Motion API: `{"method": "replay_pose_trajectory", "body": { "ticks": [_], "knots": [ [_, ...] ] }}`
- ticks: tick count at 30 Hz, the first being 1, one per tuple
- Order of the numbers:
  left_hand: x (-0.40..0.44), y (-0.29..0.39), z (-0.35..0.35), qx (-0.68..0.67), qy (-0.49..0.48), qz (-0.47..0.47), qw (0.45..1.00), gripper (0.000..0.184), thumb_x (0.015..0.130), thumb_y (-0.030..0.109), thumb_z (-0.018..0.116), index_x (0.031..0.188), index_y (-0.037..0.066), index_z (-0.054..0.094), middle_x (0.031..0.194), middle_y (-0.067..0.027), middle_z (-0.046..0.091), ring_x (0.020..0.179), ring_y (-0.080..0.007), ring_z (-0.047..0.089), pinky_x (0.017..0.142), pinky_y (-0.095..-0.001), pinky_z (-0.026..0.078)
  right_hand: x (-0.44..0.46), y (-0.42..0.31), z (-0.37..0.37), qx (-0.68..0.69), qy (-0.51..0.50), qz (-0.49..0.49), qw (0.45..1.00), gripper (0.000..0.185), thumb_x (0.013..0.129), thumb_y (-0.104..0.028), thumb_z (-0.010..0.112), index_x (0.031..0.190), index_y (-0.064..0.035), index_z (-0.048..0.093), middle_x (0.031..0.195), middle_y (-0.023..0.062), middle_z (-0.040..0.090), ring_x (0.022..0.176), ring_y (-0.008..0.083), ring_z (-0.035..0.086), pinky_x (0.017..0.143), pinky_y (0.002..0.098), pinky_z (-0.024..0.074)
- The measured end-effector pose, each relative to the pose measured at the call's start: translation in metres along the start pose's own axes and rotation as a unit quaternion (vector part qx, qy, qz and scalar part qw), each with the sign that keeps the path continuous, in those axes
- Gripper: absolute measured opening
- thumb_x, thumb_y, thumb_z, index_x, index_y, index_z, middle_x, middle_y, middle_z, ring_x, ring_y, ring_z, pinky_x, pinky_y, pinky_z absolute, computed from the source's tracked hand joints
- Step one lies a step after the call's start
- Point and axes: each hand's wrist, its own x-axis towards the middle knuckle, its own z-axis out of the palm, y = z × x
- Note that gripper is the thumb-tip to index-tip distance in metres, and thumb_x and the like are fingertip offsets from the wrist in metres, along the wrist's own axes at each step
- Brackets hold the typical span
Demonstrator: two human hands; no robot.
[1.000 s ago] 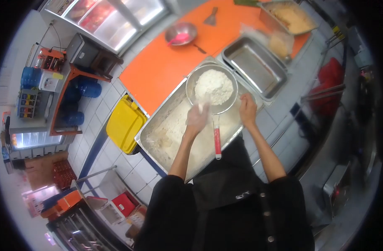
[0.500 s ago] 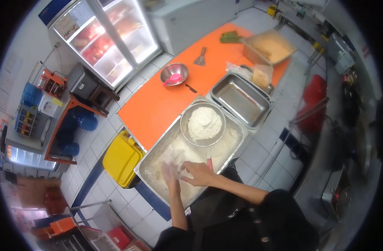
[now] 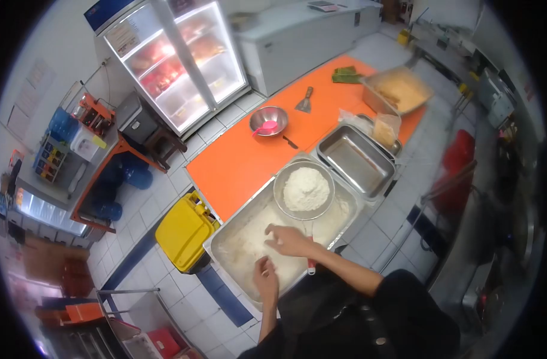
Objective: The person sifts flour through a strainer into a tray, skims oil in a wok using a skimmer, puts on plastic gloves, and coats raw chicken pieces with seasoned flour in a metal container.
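Note:
A large metal tray holds loose white flour. Over its far end rests a round sieve heaped with flour, its red handle pointing toward me. My right hand hovers above the flour just left of that handle, fingers bent and apart, holding nothing. Near the tray's close edge is my left hand, its fingers loosely curled with a gap at the thumb and nothing visible in them.
On the orange table are a steel bowl with a pink scoop, a scraper and a rectangular steel pan. A tub of yellowish crumbs stands at the far end. Left of the tray is a yellow bin.
My left hand, blurred and flour-dusted before, has drawn back toward the tray's near edge, away from my right hand. The view has shifted, moving the scene slightly right and down.

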Motion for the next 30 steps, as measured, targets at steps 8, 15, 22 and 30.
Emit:
{"method": "replay_pose_trajectory", "body": {
  "ticks": [8,15,22,30],
  "knots": [
    [0.029,0.008,0.133,-0.091,-0.24,-0.021,0.966,0.034,0.103,0.033,0.039,0.1,0.002,0.052,0.056,0.004,0.036,0.042,-0.0058,0.033,0.035,-0.0247,0.029,-0.192,0.115,-0.11,-0.04,0.338,0.176,0.924,0.014,0.086,-0.019,0.063,0.092,-0.0062,0.062,0.066,0.0126,0.059,0.06,0.0243,0.06,0.058,0.035,0.0462],
    [-0.042,0.07,0.082,-0.085,-0.247,-0.171,0.95,0.03,0.102,0.031,0.04,0.094,0.004,0.051,0.052,0.0041,0.036,0.039,-0.0056,0.033,0.035,-0.024,0.027,-0.356,0.215,-0.054,0.018,0.405,0.354,0.843,0.011,0.087,-0.017,0.062,0.086,-0.0063,0.061,0.06,0.0065,0.055,0.057,0.0171,0.055,0.056,0.0317,0.0438],
    [-0.04,0.049,0.106,-0.098,-0.204,-0.099,0.969,0.031,0.103,0.034,0.039,0.093,0.007,0.05,0.05,0.005,0.032,0.036,-0.0063,0.029,0.033,-0.0237,0.024,-0.415,0.264,-0.023,0.076,0.35,0.382,0.852,0.019,0.087,-0.023,0.064,0.083,-0.0049,0.063,0.058,0.0032,0.054,0.053,0.0131,0.051,0.05,0.0296,0.0419],
    [-0.036,0.063,0.113,-0.092,-0.175,-0.105,0.975,0.031,0.103,0.031,0.04,0.093,0.004,0.051,0.051,0.0045,0.035,0.039,-0.0051,0.033,0.036,-0.0218,0.026,-0.468,0.305,0.01,0.209,0.318,0.539,0.752,0.028,0.089,-0.021,0.052,0.092,0.0005,0.07,0.068,0.009,0.064,0.053,0.0129,0.055,0.048,0.0267,0.0421]
  ]
}}
